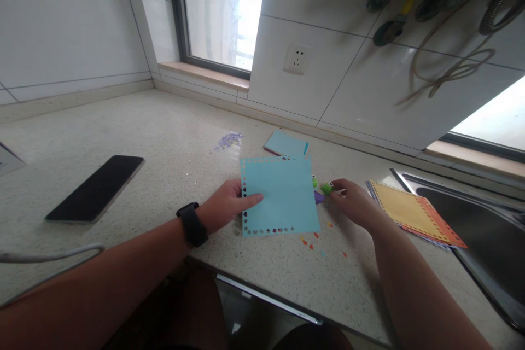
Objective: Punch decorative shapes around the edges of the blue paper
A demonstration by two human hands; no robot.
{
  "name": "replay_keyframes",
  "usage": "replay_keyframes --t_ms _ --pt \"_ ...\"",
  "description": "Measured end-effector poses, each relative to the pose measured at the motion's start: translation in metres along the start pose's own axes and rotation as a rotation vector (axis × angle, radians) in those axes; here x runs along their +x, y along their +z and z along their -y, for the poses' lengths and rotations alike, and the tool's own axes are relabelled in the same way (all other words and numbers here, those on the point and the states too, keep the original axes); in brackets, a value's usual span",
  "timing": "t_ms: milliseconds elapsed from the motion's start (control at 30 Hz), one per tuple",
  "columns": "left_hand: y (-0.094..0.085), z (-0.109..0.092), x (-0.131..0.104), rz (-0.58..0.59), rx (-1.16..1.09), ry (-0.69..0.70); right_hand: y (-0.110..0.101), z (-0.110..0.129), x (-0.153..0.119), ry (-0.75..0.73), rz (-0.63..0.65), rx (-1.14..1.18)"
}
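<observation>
A light blue sheet of paper is in my left hand, thumb on top and fingers beneath. Small heart, star and other shapes are cut along its left, bottom and top edges. At the sheet's right edge, my right hand has its fingers closed on a small green paper punch. Beside it, another green piece and a purple piece show, partly covered by the sheet. Red, orange and blue paper cut-outs lie on the counter below the punch.
Behind the sheet lies a stack of blue paper, with purple confetti to its left. Yellow and orange punched sheets rest by the sink. A black phone lies at left, near a cable.
</observation>
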State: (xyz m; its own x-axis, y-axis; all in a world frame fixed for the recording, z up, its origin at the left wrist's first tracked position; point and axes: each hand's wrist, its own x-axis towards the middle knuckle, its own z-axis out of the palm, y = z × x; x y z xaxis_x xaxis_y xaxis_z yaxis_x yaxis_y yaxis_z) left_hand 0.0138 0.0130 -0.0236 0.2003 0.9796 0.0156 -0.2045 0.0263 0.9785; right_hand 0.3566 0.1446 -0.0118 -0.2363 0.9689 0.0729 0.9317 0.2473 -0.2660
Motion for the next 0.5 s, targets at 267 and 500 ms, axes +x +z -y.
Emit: replay_keyframes --t_ms 267,500 --pt "0.0007 -0.0015 -0.0002 -0.043 -0.035 -0.014 -0.0016 -0.0008 -0.0007 0.030 0.026 0.133" --pt "0.0003 0.0023 -0.0001 -0.056 -0.149 -0.019 -0.0029 0.0030 -0.0020 0.032 -0.001 0.176"
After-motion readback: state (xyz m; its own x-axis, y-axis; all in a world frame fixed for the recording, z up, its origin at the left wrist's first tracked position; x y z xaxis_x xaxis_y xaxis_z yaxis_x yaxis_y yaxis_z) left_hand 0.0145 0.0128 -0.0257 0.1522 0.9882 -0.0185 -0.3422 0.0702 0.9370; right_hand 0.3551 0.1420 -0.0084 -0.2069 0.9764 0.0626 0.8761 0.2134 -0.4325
